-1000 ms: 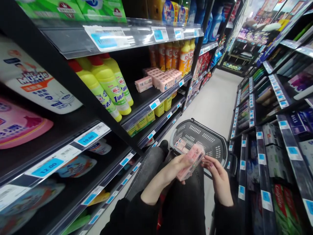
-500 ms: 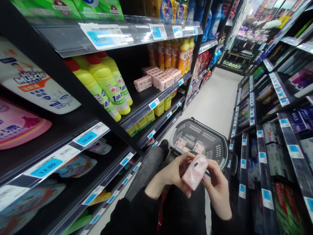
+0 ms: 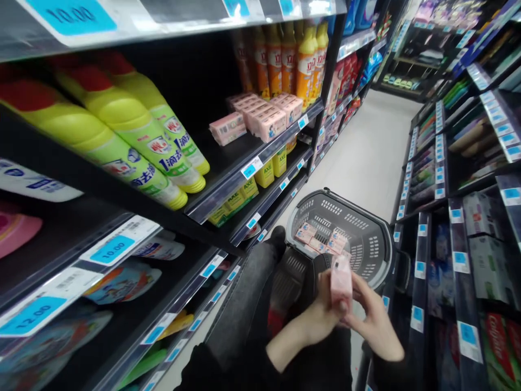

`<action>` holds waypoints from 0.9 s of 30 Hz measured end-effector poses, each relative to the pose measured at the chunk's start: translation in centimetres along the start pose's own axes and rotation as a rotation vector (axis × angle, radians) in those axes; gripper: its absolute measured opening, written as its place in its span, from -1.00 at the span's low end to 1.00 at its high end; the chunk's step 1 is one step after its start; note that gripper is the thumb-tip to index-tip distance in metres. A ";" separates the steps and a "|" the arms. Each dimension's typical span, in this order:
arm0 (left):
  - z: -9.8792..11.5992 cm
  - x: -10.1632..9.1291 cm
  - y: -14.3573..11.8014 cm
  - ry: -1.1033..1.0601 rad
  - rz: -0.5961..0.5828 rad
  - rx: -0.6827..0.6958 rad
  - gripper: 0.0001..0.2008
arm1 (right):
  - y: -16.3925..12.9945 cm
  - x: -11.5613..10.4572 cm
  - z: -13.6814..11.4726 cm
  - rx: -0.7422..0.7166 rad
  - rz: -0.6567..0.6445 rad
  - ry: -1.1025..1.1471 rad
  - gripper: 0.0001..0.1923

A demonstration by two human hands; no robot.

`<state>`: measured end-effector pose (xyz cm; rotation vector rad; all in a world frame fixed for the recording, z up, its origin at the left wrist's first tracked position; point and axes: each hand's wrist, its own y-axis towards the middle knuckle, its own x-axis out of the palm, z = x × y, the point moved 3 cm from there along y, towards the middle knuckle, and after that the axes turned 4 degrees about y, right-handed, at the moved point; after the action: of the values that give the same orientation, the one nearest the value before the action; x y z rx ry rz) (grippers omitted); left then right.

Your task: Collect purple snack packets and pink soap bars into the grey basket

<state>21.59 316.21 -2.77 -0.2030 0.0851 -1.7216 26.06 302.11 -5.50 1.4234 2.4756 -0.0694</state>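
A small pink wrapped pack [image 3: 341, 279], perhaps a soap bar, stands upright between my two hands over my lap. My left hand [image 3: 319, 312] has its fingers closed around the left side and lower end of the pack. From the right, my right hand [image 3: 372, 315] grips the same pack with its fingers and thumb. Just beyond my hands is a grey shopping basket [image 3: 354, 209] on the floor. Several similar pink packs [image 3: 311, 236] lie in its bottom. More pink packs [image 3: 264, 117] are stacked on the shelf to the left, one lying apart from the stack.
Tilted yellow bottles with red caps [image 3: 138, 127] and upright orange bottles [image 3: 307, 62] share the left shelf [image 3: 220, 190]. Below are yellow AXE boxes [image 3: 264, 174]. My bent leg [image 3: 248, 293] is left of the basket. Shelves [image 3: 459, 217] line the right side of the aisle floor [image 3: 354, 141].
The pink pack has turned more upright and moved slightly right, still in both hands. My view has shifted toward the left shelf, and the packs in the basket show more fully.
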 end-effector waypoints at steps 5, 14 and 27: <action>-0.8 -5.2 4.6 0.798 0.123 -0.171 -0.20 | 5.6 -3.8 5.0 0.211 -0.109 -0.077 -0.36; -9.1 -22.4 20.8 1.315 0.380 -0.442 -0.27 | 22.2 -1.5 24.3 0.585 -0.316 -1.050 -0.46; -15.3 -25.5 26.7 1.247 0.307 -0.410 -0.58 | 27.8 6.0 43.3 0.695 -0.533 -1.214 -0.43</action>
<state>48.48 336.17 -24.62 0.5852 1.3092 -1.2741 56.41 313.55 -45.85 0.4648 1.6624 -1.4951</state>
